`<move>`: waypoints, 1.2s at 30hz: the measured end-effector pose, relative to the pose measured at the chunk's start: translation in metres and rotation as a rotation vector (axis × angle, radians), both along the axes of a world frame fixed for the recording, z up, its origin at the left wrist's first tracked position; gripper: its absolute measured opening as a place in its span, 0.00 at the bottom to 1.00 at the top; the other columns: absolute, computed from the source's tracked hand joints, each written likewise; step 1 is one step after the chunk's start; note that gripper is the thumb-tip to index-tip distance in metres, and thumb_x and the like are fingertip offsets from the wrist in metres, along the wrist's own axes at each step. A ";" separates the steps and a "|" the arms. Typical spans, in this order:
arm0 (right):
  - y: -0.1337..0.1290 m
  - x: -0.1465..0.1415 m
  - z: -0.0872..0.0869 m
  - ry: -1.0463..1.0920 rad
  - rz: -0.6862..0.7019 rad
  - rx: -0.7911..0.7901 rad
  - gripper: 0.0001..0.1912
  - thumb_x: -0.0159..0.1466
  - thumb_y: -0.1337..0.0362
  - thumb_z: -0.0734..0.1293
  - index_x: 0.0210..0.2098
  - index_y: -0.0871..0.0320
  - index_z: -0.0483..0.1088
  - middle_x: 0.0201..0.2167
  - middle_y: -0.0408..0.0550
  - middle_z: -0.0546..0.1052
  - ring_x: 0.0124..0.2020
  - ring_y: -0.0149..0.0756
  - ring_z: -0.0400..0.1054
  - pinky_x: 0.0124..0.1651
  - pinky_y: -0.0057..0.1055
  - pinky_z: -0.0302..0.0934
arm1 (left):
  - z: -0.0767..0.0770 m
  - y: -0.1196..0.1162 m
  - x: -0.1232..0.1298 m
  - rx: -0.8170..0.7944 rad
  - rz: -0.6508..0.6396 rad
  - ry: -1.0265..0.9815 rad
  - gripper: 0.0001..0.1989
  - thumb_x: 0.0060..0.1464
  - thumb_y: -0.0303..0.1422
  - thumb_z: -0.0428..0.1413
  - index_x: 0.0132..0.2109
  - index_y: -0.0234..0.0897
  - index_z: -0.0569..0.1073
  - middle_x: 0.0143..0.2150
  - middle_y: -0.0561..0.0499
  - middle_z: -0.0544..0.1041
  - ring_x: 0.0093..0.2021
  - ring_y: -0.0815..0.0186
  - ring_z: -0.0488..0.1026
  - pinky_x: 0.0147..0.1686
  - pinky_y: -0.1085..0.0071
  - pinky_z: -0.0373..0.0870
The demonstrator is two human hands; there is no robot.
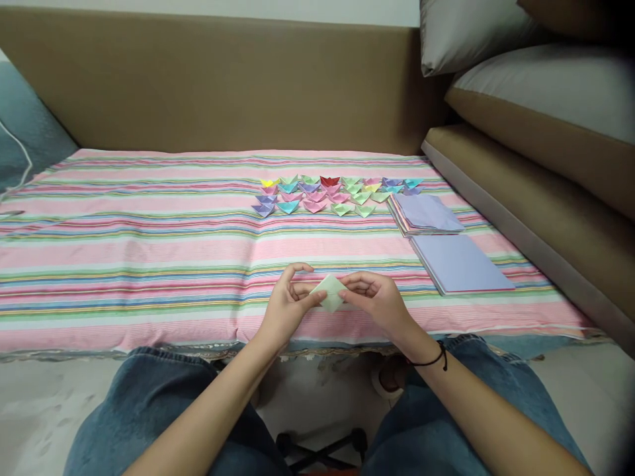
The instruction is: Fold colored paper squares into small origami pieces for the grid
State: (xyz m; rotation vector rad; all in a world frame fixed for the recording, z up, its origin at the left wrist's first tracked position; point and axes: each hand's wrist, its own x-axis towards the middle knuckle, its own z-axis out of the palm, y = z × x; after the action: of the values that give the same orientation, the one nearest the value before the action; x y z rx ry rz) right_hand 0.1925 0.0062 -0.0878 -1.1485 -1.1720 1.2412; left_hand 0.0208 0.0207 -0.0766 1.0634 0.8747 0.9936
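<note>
Head view: both hands, left (290, 301) and right (380, 301), pinched the folded green paper (331, 295) by opposite corners above the striped cloth (188, 244). I judged that uneven pulling could have torn it or skewed its creases.

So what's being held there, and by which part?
A small pale-green folded paper diamond, pinched at its left and right corners between the left hand and right hand.

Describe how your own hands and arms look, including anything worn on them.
Both the left hand and the right hand are ungloved, and no sleeve shows on either forearm. A thin, dark cord bracelet with short loose ends circles the right wrist. Nothing is visible on the left wrist. I see no rings.
</note>
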 end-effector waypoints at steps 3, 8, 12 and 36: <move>0.002 0.007 0.004 0.030 0.064 -0.016 0.12 0.50 0.60 0.73 0.33 0.57 0.75 0.29 0.47 0.79 0.32 0.38 0.74 0.36 0.34 0.70 | 0.004 0.003 -0.004 -0.019 -0.061 -0.010 0.23 0.45 0.33 0.63 0.47 0.37 0.64 0.27 0.52 0.79 0.31 0.64 0.76 0.37 0.69 0.70; 0.002 0.011 0.003 -0.077 0.078 0.109 0.10 0.53 0.61 0.71 0.35 0.56 0.76 0.33 0.49 0.79 0.35 0.40 0.73 0.38 0.36 0.69 | -0.004 0.006 -0.009 0.081 -0.094 0.084 0.09 0.48 0.33 0.61 0.37 0.34 0.73 0.32 0.49 0.79 0.35 0.64 0.75 0.39 0.70 0.69; 0.000 0.010 0.003 -0.226 0.026 0.287 0.04 0.56 0.65 0.68 0.29 0.56 0.76 0.33 0.50 0.79 0.37 0.41 0.72 0.39 0.37 0.67 | -0.008 0.007 -0.010 0.204 -0.071 0.111 0.06 0.48 0.32 0.61 0.34 0.35 0.77 0.39 0.47 0.77 0.43 0.62 0.73 0.43 0.68 0.70; -0.006 -0.010 -0.006 0.052 0.079 0.036 0.13 0.53 0.60 0.72 0.35 0.55 0.67 0.34 0.46 0.74 0.37 0.34 0.70 0.40 0.31 0.65 | -0.005 -0.007 0.003 -0.016 0.075 0.039 0.25 0.41 0.32 0.65 0.45 0.38 0.63 0.26 0.58 0.72 0.22 0.74 0.65 0.22 0.79 0.59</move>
State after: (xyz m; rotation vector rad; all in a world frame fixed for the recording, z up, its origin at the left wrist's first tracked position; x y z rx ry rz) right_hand 0.1820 -0.0003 -0.0940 -1.0465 -1.2055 1.2971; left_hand 0.0237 0.0135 -0.0815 1.0452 0.9586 1.0295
